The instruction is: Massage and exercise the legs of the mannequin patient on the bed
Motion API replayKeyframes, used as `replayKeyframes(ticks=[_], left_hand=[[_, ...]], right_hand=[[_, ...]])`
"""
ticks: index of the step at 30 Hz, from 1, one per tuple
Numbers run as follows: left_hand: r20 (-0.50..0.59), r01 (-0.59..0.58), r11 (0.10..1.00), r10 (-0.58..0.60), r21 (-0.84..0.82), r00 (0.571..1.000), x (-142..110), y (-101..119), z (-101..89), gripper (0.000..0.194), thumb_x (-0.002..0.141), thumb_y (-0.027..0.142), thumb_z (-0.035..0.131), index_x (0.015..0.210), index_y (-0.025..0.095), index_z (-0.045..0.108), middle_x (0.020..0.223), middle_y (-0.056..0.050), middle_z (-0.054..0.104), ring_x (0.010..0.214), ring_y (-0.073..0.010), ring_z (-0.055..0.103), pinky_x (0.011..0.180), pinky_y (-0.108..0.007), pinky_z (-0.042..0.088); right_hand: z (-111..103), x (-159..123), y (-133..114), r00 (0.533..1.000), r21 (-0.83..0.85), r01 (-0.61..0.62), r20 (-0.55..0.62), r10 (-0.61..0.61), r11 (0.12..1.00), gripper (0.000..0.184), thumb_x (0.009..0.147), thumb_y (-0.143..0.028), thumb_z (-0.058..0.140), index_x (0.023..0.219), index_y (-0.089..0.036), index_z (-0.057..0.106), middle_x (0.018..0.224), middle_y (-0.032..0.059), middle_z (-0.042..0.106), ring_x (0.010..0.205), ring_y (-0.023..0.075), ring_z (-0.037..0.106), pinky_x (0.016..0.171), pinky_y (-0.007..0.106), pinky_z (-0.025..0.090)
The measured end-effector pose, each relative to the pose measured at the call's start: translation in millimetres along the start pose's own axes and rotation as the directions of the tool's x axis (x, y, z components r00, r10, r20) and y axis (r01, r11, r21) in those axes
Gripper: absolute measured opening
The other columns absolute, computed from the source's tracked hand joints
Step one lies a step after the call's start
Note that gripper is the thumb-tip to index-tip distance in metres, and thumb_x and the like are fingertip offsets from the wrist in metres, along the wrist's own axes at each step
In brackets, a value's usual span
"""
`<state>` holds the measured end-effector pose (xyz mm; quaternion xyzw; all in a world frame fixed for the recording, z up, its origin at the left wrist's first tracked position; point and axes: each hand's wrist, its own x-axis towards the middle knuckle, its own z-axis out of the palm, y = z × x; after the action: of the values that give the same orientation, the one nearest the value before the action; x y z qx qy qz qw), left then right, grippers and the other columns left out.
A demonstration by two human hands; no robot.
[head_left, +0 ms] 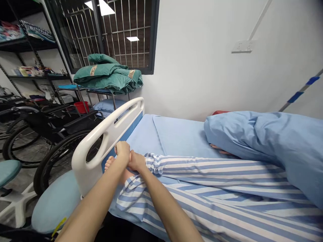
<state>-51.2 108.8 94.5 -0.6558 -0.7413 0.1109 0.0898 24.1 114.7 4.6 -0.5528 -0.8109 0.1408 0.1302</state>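
Observation:
A person in blue-and-white striped trousers [202,169] lies on the bed, legs stretched toward the footboard. My left hand [122,149] is closed around the far foot, which its fingers mostly hide. Just to its right, my right hand [137,160] wraps the same leg at the ankle, against the gathered trouser cuff [153,163]. The two hands touch or nearly touch. Below my left forearm, the person's near foot [109,162] shows its toes beside the footboard, with part of it covered by my arm.
A white-and-blue footboard [88,148] rises left of my hands. A blue quilt [252,134] covers the person's upper part, with fingers [222,151] showing under its edge. Wheelchairs [50,134], a round stool [57,201] and a chair with folded green quilts [108,75] stand beyond.

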Motion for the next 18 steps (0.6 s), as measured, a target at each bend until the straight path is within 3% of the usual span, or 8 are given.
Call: replayKeyframes(ticks=[2, 6, 10, 18], left_hand=[[0.017, 0.013, 0.999, -0.014, 0.043, 1.000, 6, 7, 2.3, 0.019, 0.064, 0.016, 0.058, 0.075, 0.002, 0.066, 0.061, -0.013, 0.060, 0.060, -0.0250, 0.062, 0.055, -0.034, 0.045], [0.027, 0.019, 0.994, -0.023, 0.109, 0.999, 19, 16, 6.6, 0.015, 0.059, 0.010, 0.059, 0.069, -0.002, 0.064, 0.057, -0.013, 0.058, 0.059, -0.0270, 0.060, 0.054, -0.034, 0.042], [0.032, 0.009, 0.994, -0.012, 0.111, 0.999, 29, 16, 10.7, 0.013, 0.066, 0.009, 0.053, 0.068, 0.001, 0.064, 0.055, -0.011, 0.058, 0.058, -0.0256, 0.060, 0.053, -0.033, 0.041], [-0.156, -0.056, 0.995, 0.042, -0.087, 0.987, 28, 3, 16.0, 0.028, 0.074, 0.003, 0.040, 0.084, 0.009, 0.065, 0.078, -0.014, 0.065, 0.079, -0.0251, 0.063, 0.062, -0.032, 0.045]], right_hand=[[3, 2, 1, 1.000, 0.006, 0.005, -0.002, -0.005, 1.000, 0.048, 0.068, -0.053, 0.051, 0.102, -0.019, 0.044, 0.090, 0.0076, 0.065, 0.080, 0.0261, 0.063, 0.063, 0.032, 0.043], [8, 6, 4, 1.000, 0.003, 0.008, 0.015, -0.008, 1.000, 0.041, 0.072, -0.048, 0.048, 0.101, -0.020, 0.045, 0.091, 0.0081, 0.065, 0.079, 0.0251, 0.063, 0.062, 0.031, 0.043], [11, 9, 6, 1.000, -0.001, 0.007, -0.004, -0.007, 1.000, 0.042, 0.074, -0.050, 0.046, 0.102, -0.019, 0.045, 0.089, 0.0083, 0.065, 0.079, 0.0247, 0.063, 0.063, 0.031, 0.043], [6, 6, 5, 1.000, -0.027, 0.014, -0.026, -0.015, 1.000, 0.048, 0.070, -0.056, 0.047, 0.100, -0.019, 0.044, 0.089, 0.0078, 0.065, 0.076, 0.0261, 0.063, 0.062, 0.033, 0.042]])
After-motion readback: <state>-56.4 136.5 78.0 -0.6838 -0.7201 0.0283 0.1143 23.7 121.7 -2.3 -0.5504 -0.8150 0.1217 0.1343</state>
